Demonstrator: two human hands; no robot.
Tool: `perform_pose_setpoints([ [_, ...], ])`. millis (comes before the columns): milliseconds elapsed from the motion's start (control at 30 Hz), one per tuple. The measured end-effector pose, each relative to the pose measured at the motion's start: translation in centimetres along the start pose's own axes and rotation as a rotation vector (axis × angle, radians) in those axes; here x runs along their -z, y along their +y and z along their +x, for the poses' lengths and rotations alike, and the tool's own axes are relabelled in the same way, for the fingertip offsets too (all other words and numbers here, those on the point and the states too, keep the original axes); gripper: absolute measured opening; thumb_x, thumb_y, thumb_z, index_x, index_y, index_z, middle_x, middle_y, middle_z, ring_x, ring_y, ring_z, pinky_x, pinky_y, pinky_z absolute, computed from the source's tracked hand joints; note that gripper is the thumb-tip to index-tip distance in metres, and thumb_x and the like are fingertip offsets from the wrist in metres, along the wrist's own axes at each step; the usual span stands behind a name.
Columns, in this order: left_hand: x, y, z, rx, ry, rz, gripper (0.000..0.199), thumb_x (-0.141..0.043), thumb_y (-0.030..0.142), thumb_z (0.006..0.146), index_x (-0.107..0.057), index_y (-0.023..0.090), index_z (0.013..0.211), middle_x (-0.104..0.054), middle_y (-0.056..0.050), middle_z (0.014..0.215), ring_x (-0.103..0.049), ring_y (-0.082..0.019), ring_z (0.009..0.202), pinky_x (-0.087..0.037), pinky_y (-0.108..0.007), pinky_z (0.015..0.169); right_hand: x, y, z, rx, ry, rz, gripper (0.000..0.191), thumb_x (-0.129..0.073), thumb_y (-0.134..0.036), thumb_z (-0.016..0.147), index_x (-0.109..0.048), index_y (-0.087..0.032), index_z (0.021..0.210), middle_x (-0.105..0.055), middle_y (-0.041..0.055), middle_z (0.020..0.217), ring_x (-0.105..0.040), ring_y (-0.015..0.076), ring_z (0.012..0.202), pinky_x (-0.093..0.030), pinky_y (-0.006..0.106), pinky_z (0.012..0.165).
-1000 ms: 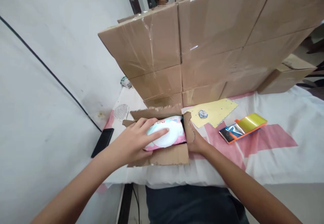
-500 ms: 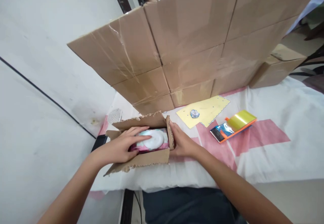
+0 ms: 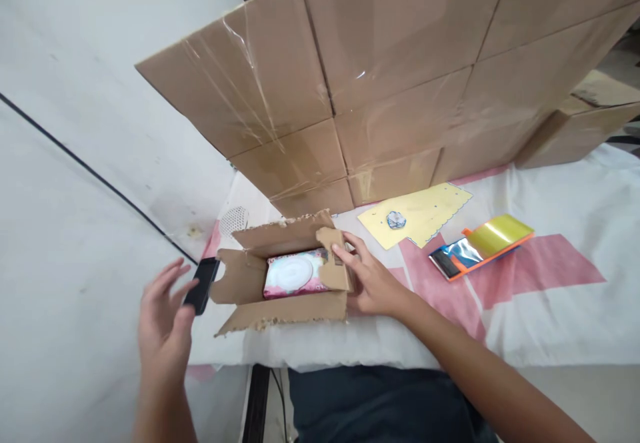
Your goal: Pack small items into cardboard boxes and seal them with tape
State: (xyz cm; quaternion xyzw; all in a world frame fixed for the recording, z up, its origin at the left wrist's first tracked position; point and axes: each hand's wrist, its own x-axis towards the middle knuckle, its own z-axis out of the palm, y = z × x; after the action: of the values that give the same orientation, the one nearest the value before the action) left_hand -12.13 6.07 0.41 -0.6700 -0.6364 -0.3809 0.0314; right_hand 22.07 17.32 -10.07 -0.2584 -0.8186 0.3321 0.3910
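Observation:
A small open cardboard box with ragged flaps sits on the cloth-covered table. Inside lies a pink and white wipes pack with a pale oval lid, its right end covered by a flap. My right hand grips the box's right end, fingers over the flap that bends inward and the palm outside. To the left, my left hand is off the box with fingers apart, beside a black phone. One finger and the thumb reach the phone's near edge; whether they touch it I cannot tell.
A tall taped cardboard panel stands behind the box, with another carton at right. Yellow paper and an orange-edged item with a yellow flap lie on the pink and white cloth. A white wall rises at left.
My left hand has left the wipes pack and moved left to the phone. My right hand's fingers have come over the right flap, which now leans inward over the pack. The view has shifted slightly.

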Motion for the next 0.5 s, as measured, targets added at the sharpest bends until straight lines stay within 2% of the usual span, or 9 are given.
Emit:
perform_pose_setpoints([
  [33,-0.3,-0.9,-1.6,0.059,-0.024,-0.139,0.07,-0.042,0.069,0.095,-0.027,0.043,0.158,-0.045,-0.01,0.158,-0.049,-0.037,0.14,-0.056,-0.057,0.1,0.2,-0.3,0.1,-0.008,-0.007,-0.003,0.091,-0.078,-0.034,0.081,-0.029,-0.037,0.157,-0.015,0.0131,0.164,-0.033,0.0372,0.15,-0.041,0.053,0.116],
  [100,-1.5,-2.2,-4.2,0.13,-0.182,-0.278,0.1,-0.047,0.088,0.078,-0.027,0.035,0.16,-0.044,-0.017,0.158,-0.046,-0.042,0.141,-0.053,-0.06,0.103,0.6,-0.7,0.3,-0.027,-0.012,-0.004,0.08,-0.079,-0.032,0.079,-0.04,-0.033,0.149,-0.022,0.0135,0.162,-0.038,0.0365,0.147,-0.042,0.052,0.115],
  [133,-2.3,-2.4,-5.0,0.136,-0.238,-0.276,0.108,-0.051,0.091,0.072,-0.031,0.031,0.159,-0.044,-0.018,0.157,-0.045,-0.043,0.142,-0.05,-0.06,0.106,0.7,-0.8,0.5,-0.028,-0.007,-0.007,0.077,-0.079,-0.031,0.078,-0.044,-0.032,0.145,-0.024,0.0143,0.161,-0.04,0.0367,0.146,-0.042,0.052,0.115],
  [167,-3.2,-2.5,-5.4,0.129,-0.247,-0.253,0.106,-0.053,0.09,0.071,-0.038,0.029,0.156,-0.045,-0.018,0.157,-0.045,-0.043,0.142,-0.046,-0.06,0.11,0.9,-0.9,0.7,-0.023,-0.002,-0.01,0.073,-0.08,-0.032,0.077,-0.046,-0.03,0.142,-0.026,0.0152,0.16,-0.041,0.0369,0.145,-0.043,0.053,0.114],
  [267,-5.1,-1.8,-5.1,0.063,-0.098,-0.2,0.063,-0.048,0.073,0.091,-0.068,0.025,0.128,-0.055,-0.013,0.148,-0.05,-0.035,0.138,-0.043,-0.053,0.113,1.0,-1.0,1.0,0.001,0.003,-0.018,0.066,-0.081,-0.034,0.075,-0.049,-0.027,0.132,-0.027,0.017,0.161,-0.04,0.0375,0.146,-0.041,0.055,0.115],
  [300,-5.6,-1.5,-4.6,0.062,-0.037,-0.193,0.052,-0.046,0.065,0.097,-0.073,0.023,0.114,-0.06,-0.012,0.141,-0.053,-0.032,0.134,-0.045,-0.049,0.111,1.0,-1.0,1.0,0.008,0.001,-0.021,0.065,-0.081,-0.036,0.075,-0.049,-0.027,0.131,-0.025,0.0169,0.162,-0.037,0.0378,0.147,-0.04,0.056,0.116],
  [367,-6.5,-0.8,-3.6,0.131,0.071,-0.179,0.037,-0.053,0.051,0.098,-0.072,0.02,0.093,-0.067,-0.01,0.124,-0.06,-0.027,0.12,-0.049,-0.042,0.103,1.0,-0.9,1.0,0.01,-0.01,-0.021,0.065,-0.081,-0.039,0.077,-0.048,-0.027,0.132,-0.02,0.0159,0.166,-0.028,0.0382,0.152,-0.035,0.058,0.119],
  [433,-7.4,-0.3,-2.8,0.273,0.182,-0.23,0.023,-0.065,0.042,0.092,-0.068,0.02,0.093,-0.066,-0.007,0.111,-0.063,-0.022,0.105,-0.051,-0.035,0.093,0.9,-0.8,1.0,-0.001,-0.02,0.004,0.076,-0.079,-0.042,0.08,-0.04,-0.028,0.144,-0.014,0.0151,0.169,-0.018,0.0375,0.156,-0.028,0.059,0.122],
  [500,-8.2,0.0,-2.3,0.4,0.246,-0.33,0.026,-0.071,0.037,0.087,-0.064,0.021,0.107,-0.065,-0.005,0.109,-0.062,-0.018,0.095,-0.052,-0.029,0.083,0.8,-0.6,1.0,0.001,-0.014,0.08,0.096,-0.075,-0.046,0.084,-0.019,-0.028,0.158,-0.008,0.015,0.171,-0.012,0.0357,0.158,-0.022,0.059,0.125],
])
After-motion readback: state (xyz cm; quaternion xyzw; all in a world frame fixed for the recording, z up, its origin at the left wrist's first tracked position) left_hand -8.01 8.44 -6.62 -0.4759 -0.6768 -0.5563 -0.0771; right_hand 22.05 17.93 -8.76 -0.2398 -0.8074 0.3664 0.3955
